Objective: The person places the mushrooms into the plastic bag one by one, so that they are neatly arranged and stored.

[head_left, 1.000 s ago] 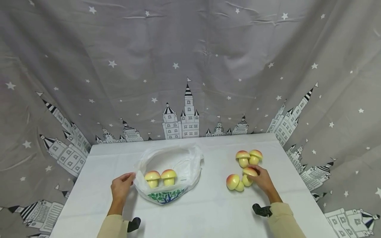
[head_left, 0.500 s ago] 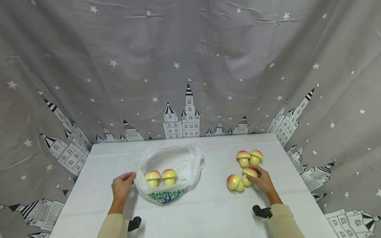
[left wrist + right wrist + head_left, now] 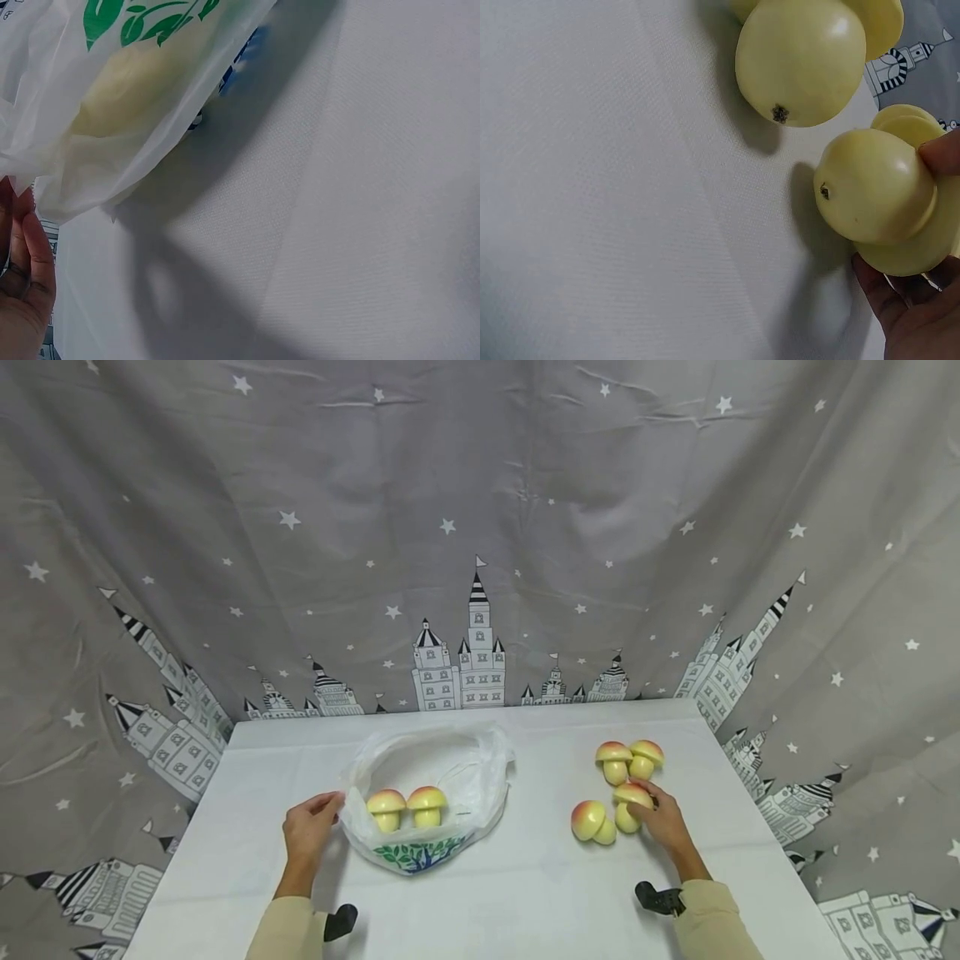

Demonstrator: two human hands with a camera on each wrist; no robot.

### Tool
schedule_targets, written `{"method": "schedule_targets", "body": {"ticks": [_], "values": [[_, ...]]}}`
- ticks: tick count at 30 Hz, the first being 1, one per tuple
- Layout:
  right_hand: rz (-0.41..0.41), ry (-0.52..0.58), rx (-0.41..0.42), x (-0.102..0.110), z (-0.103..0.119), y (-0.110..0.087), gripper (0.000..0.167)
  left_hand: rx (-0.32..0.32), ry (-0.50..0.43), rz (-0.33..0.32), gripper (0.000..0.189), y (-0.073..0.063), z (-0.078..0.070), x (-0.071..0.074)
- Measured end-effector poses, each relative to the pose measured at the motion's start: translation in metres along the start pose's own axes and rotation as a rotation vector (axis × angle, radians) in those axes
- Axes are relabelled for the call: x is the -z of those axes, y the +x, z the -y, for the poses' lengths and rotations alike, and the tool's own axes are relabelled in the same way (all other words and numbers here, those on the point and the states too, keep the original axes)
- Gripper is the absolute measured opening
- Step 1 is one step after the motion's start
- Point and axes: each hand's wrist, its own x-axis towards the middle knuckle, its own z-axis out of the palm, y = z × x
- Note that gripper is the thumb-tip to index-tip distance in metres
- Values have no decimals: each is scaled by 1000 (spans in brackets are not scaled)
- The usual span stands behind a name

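Note:
My left hand [image 3: 309, 833] pinches the left edge of a thin white plastic bag [image 3: 489, 793] with a green and blue tree print. The bag's mouth gapes, and two yellow toy mushrooms [image 3: 427, 807] with reddish cap tops lie inside. In the left wrist view, fingers [image 3: 39, 259] meet the bag's edge, and a pale yellow shape shows through the film. On the right, my right hand [image 3: 667, 828] grips a toy mushroom [image 3: 628, 814] between thumb and fingers. The right wrist view shows its round stem end [image 3: 870, 187], with a small dark star-shaped mark.
A toy mushroom lying on its side [image 3: 588, 821] is just left of the held one. Two more toy mushrooms [image 3: 615, 763] lie together behind it. The white table [image 3: 525, 893] reaches back to a grey curtain [image 3: 555, 527] printed with castles.
The mushroom in my right hand has tilted, so its stem shows more toward the head camera. My left hand keeps its pinch on the bag.

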Motion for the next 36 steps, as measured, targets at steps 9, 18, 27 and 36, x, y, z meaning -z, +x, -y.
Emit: {"method": "schedule_targets", "body": {"ticks": [9, 18, 27, 36], "values": [[-51, 67, 6, -3, -3, -2, 50, 7, 9, -5, 36, -1, 0, -1], [-69, 76, 0, -3, -1, -2, 51, 2, 11, -32, 33, -2, 3, -2], [-86, 81, 28, -2, 8, -2, 52, 7, 3, -37, 33, 0, 2, -2], [-75, 87, 42, -1, 19, 2, 52, 3, 0, -22, 32, 1, 1, -1]]}}
